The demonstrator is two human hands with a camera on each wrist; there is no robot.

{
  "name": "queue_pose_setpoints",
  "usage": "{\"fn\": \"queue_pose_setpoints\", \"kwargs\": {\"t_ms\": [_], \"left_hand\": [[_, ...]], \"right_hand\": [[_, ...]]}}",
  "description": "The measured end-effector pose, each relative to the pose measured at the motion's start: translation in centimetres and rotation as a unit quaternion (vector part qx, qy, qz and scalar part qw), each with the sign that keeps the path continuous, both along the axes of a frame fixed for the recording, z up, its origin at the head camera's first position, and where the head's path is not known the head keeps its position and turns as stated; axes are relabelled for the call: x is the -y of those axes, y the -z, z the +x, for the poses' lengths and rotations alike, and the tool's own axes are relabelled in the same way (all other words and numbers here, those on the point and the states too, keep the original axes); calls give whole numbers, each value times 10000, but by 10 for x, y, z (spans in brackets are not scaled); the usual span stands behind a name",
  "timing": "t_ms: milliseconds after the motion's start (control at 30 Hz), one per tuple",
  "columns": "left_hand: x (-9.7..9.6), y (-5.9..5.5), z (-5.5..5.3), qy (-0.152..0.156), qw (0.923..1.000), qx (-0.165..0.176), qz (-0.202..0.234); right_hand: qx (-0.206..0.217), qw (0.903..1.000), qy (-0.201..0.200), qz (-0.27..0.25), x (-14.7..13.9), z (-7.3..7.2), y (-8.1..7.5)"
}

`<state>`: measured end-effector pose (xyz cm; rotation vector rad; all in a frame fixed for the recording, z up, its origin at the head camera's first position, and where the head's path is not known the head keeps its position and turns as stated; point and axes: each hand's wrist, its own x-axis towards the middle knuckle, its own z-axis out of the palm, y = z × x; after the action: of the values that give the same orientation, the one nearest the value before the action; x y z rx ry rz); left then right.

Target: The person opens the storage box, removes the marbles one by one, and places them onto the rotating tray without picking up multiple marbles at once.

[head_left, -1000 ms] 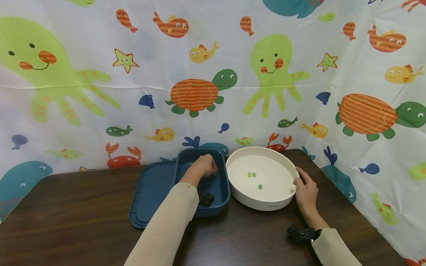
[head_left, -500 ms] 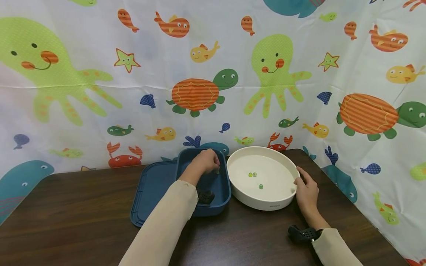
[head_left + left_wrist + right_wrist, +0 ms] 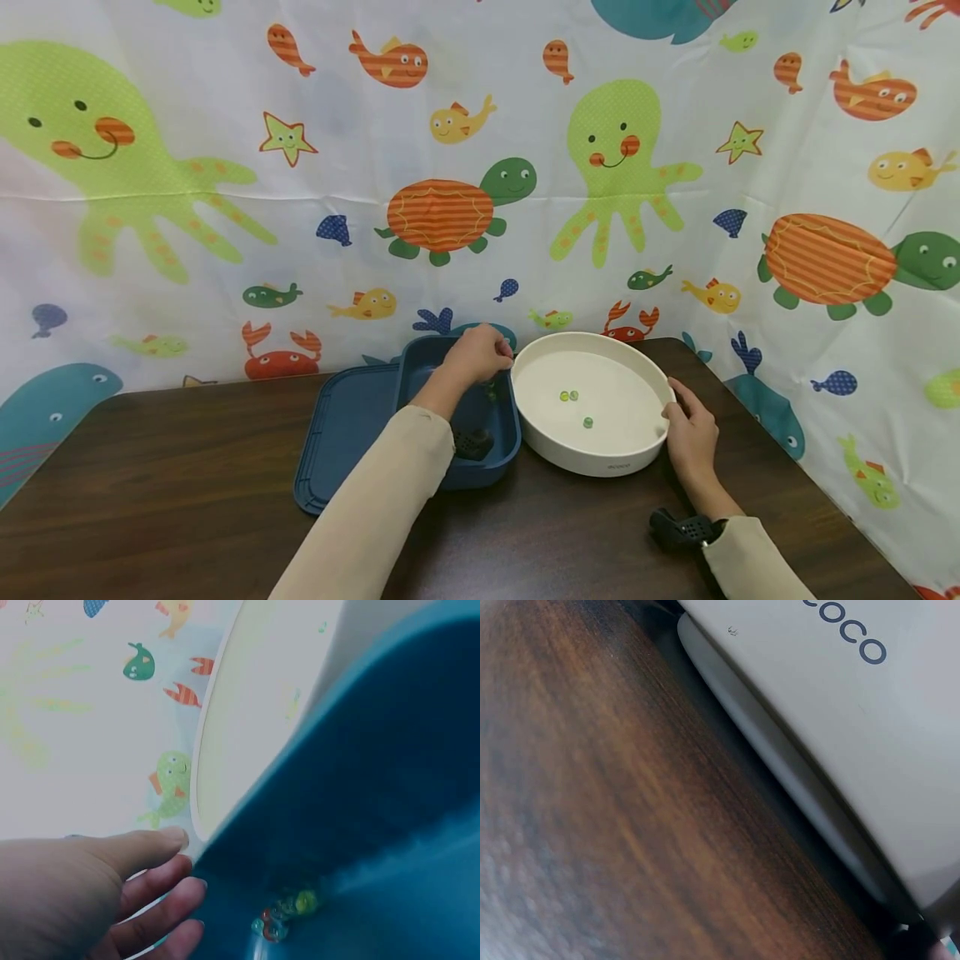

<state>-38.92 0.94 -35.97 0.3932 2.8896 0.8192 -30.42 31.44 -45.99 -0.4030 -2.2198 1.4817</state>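
Note:
My left hand is over the back right of a blue box, fingertips at the rim beside a white round bowl. Its thumb and forefinger are drawn together in a pinch, seemingly on a small marble that the fingers hide. Below them, several glass marbles lie in the box, clustered by its wall in the left wrist view. My right hand grips the bowl's right side, thumb over the rim. Inside the bowl lie three greenish marbles, one apart from the other two.
A blue lid lies flat on the dark wooden table, left of the box and partly behind it. A curtain printed with sea animals hangs right behind the table. The box and bowl stand close side by side.
My left hand has risen from inside the box and moved right to its rim next to the bowl, uncovering marbles in the box. The right hand and the bowl stay put.

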Motion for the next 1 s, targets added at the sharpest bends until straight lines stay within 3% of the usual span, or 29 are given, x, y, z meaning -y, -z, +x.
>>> {"fn": "queue_pose_setpoints", "kwargs": {"t_ms": [333,633,1000], "left_hand": [[-29,11,0,169,9996,-53,238],[-55,18,0,587,9972,-137,438],[-78,29,-1,522,9968,-368,-476]], "right_hand": [[129,9999,-10,-54,-2,3,2],[86,9999,-35,-98,-1,1,1],[41,9999,-77,-90,-1,-2,0]]}}
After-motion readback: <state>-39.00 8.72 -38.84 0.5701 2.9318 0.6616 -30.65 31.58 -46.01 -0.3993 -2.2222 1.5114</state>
